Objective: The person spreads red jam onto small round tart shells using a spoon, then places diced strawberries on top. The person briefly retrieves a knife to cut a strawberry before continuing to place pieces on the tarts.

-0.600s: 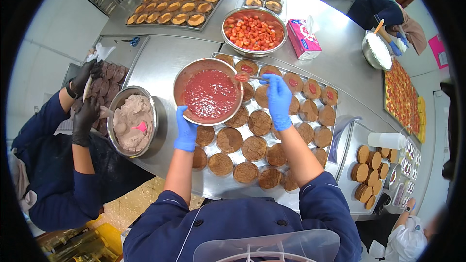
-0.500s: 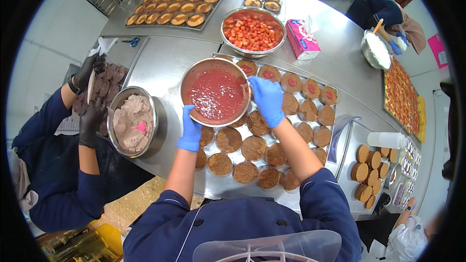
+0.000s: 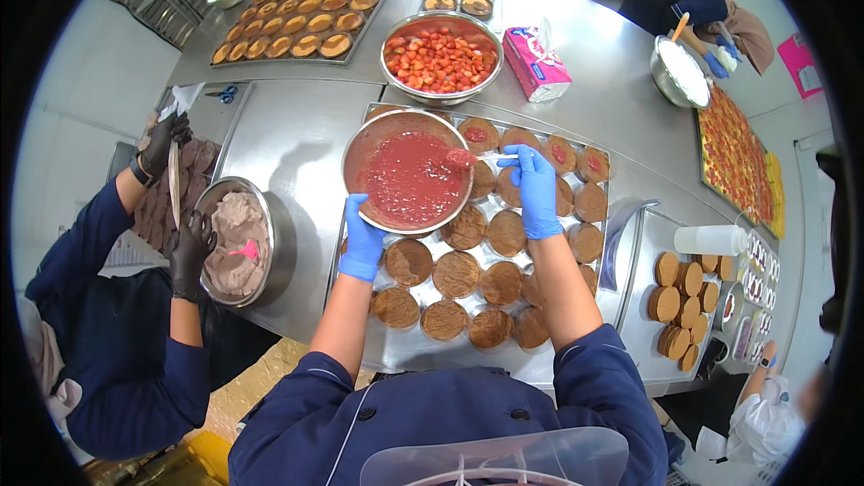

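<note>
My left hand (image 3: 364, 236), in a blue glove, grips the near left rim of a steel bowl (image 3: 356, 162) of red fruit sauce (image 3: 405, 175). The bowl is held over a tray (image 3: 423, 346) of round brown cake discs (image 3: 455, 274). Pinched in my gloved right hand (image 3: 531, 187) is the pale handle of a spoon (image 3: 493, 157). Its head, heaped with red sauce, is over the bowl's right rim. Several discs in the tray's far row carry a red dab in the middle. The bowl hides part of the tray.
Beyond the tray stand a bowl of cut strawberries (image 3: 441, 94) and a pink tissue pack (image 3: 536, 63). At left, a black-gloved co-worker (image 3: 191, 252) works beside a bowl of brown cream (image 3: 272, 261). Stacked cake discs (image 3: 689, 292) and a clear bottle (image 3: 711, 239) are at right.
My right hand has moved right and lifted the spoon out of the sauce, loaded with red. The whole view has shifted slightly. At left, the co-worker's lower hand has moved.
</note>
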A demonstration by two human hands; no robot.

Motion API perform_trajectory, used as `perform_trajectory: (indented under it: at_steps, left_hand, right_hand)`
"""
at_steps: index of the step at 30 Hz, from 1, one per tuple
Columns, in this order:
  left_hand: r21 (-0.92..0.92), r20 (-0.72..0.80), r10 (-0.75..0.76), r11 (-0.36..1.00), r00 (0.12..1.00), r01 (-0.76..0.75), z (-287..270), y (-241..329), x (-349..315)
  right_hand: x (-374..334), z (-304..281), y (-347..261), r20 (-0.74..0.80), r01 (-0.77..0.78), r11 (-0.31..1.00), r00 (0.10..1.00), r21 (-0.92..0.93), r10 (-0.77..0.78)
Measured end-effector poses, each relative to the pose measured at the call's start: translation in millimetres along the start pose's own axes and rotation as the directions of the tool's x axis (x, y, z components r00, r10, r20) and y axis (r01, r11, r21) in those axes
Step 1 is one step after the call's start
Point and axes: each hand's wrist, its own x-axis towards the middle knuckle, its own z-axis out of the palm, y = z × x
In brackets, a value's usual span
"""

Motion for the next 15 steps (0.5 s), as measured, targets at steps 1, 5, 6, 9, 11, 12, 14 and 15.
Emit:
perform_trajectory:
  at_steps: [1, 5, 6, 9, 11, 12, 14, 15]
  left_hand:
    - [-0.006, -0.022, -0.016, 1.0, 1.0, 0.016, -1.5, 1.4, 1.2]
    - [-0.001, -0.032, 0.035, 0.999, 0.999, -0.035, -13.1, 15.5, 2.9]
    - [0.003, -0.038, 0.035, 0.999, 0.999, -0.035, -16.8, 20.9, 1.9]
    - [0.017, -0.077, 0.048, 0.999, 0.996, -0.047, -22.4, 26.1, -2.9]
    - [0.015, -0.084, 0.068, 0.998, 0.994, -0.067, -23.6, 29.4, -3.8]
    - [0.017, -0.007, 0.094, 0.995, 0.996, -0.094, -23.2, 30.2, -4.4]
    - [0.007, -0.014, 0.081, 0.997, 0.997, -0.08, -22.3, 30.4, -6.4]
    - [-0.001, -0.049, 0.065, 0.998, 0.997, -0.065, -22.0, 30.2, -7.9]
  right_hand:
    - [-2.3, -4.6, 2.8, -0.035, 0.023, 1.0, 0.999, 0.002, -0.023]
    - [-12.5, -19.0, 26.8, -0.088, 0.256, 0.926, 0.953, -0.279, -0.29]
    - [-13.3, -17.4, 37.2, 0.012, 0.444, 0.774, 0.87, -0.452, -0.492]
    - [-24.8, -21.5, 60.3, 0.377, 0.617, 0.269, 0.711, -0.74, -0.593]
    - [-28.5, -24.3, 69.7, 0.433, 0.62, 0.184, 0.701, -0.762, -0.567]
    - [-30.2, -26.3, 72.5, 0.424, 0.628, 0.191, 0.688, -0.754, -0.589]
    - [-32.9, -29.5, 75.8, 0.439, 0.612, 0.162, 0.703, -0.774, -0.559]
    - [-33.7, -30.2, 76.6, 0.45, 0.614, 0.135, 0.693, -0.778, -0.563]
